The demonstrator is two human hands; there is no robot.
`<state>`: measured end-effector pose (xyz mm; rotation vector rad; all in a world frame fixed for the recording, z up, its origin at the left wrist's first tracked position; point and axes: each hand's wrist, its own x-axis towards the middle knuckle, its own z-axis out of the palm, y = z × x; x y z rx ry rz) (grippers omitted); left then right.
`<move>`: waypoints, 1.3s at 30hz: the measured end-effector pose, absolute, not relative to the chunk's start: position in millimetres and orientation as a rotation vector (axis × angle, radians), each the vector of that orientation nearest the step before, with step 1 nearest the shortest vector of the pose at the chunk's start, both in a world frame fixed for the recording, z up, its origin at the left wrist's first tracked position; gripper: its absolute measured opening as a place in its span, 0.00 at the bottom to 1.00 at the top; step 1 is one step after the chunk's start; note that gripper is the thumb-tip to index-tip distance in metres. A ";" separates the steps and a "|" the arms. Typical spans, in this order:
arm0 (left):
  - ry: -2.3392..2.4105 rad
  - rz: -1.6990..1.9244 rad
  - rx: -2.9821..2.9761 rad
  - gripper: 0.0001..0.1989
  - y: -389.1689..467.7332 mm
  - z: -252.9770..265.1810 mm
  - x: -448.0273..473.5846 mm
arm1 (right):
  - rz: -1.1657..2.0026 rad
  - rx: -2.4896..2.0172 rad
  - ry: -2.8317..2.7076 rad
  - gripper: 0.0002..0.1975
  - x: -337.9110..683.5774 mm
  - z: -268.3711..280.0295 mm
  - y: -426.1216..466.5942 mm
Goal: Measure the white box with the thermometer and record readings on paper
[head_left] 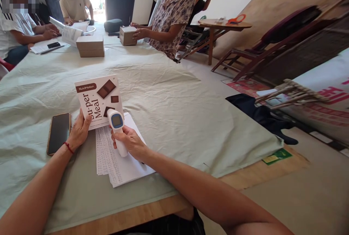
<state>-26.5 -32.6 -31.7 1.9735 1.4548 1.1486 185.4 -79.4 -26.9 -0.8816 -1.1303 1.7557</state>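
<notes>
My left hand (79,130) grips the lower left edge of a white box (94,87) printed "NutriMotion" and "Meal" with pictures of brown chocolate pieces. The box is tilted up above the table. In my right hand (131,141) is a white infrared thermometer (117,126) with a blue-framed screen facing me; its head overlaps the box's lower right corner, and I cannot tell whether they touch. Beneath both lies a stack of papers (131,169), some covered in handwriting. Left of my left hand lies a dark phone (59,133) in a brown-edged case.
A pale green cloth (174,118) covers the table. Farther back stand a cardboard box (90,47) and a dark case (113,25). One person holds a small box (128,35); others sit around. At right are a stool (223,24) with orange scissors (236,19) and a folding chair (261,46).
</notes>
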 end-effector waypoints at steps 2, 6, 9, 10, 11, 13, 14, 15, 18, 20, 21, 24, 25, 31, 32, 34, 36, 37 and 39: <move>1.447 1.159 1.978 0.32 -32.2 -31.3 -25.7 | 1.758 -0.918 -1.095 0.13 186.1 -27.2 -77.4; 1.414 1.159 1.987 0.29 -31.8 -29.2 -24.4 | 1.775 -0.908 -1.056 0.14 185.7 -24.4 -77.2; 1.370 1.148 1.953 0.28 -31.7 -27.1 -24.1 | 1.775 -0.934 -1.012 0.16 183.9 -22.6 -77.6; 1.352 1.144 1.941 0.28 -31.7 -26.5 -24.2 | 1.772 -0.949 -1.004 0.17 183.5 -22.2 -77.3; 1.337 1.142 1.933 0.28 -31.8 -26.0 -24.3 | 1.770 -0.960 -1.001 0.17 183.2 -21.9 -76.8; 1.331 1.136 1.936 0.26 -32.1 -25.2 -24.5 | 1.769 -0.957 -1.014 0.18 182.9 -21.4 -75.7; 1.338 1.130 1.948 0.25 -32.3 -24.9 -24.7 | 1.767 -0.949 -1.025 0.18 182.8 -21.3 -75.2; 1.347 1.125 1.962 0.25 -32.5 -24.6 -24.8 | 1.761 -0.942 -1.035 0.18 182.6 -21.2 -74.9; 1.354 1.110 1.999 0.24 -33.1 -24.3 -24.9 | 1.748 -0.946 -1.042 0.17 181.3 -21.6 -74.9; 1.349 1.102 2.009 0.24 -33.2 -24.4 -24.9 | 1.744 -0.954 -1.040 0.16 180.4 -22.4 -75.2; 1.345 1.101 2.012 0.24 -33.1 -24.6 -25.0 | 1.741 -0.957 -1.041 0.15 180.1 -22.8 -75.2; 1.333 1.109 2.018 0.24 -32.3 -25.8 -25.3 | 1.729 -0.979 -1.033 0.15 179.4 -23.4 -75.2; 1.331 1.114 2.018 0.24 -32.0 -26.4 -25.5 | 1.730 -0.985 -1.023 0.15 179.3 -23.4 -75.2; 1.355 1.117 2.026 0.25 -30.2 -30.5 -27.1 | 1.774 -0.938 -0.970 0.16 178.1 -23.9 -76.2; 1.359 1.116 2.027 0.25 -30.1 -30.9 -27.3 | 1.772 -0.935 -0.971 0.16 178.1 -24.3 -76.3; 1.365 1.113 2.029 0.25 -30.1 -31.3 -27.5 | 1.772 -0.932 -0.976 0.16 178.3 -25.0 -76.1; 1.366 1.106 2.029 0.25 -30.2 -31.5 -27.7 | 1.784 -0.931 -0.973 0.16 178.6 -25.1 -75.9; 1.367 1.105 2.027 0.25 -30.2 -31.6 -27.7 | 1.794 -0.933 -0.969 0.16 178.8 -24.9 -75.8; 1.373 1.107 2.022 0.25 -30.2 -31.7 -27.8 | 1.809 -0.939 -0.970 0.16 179.0 -24.1 -75.8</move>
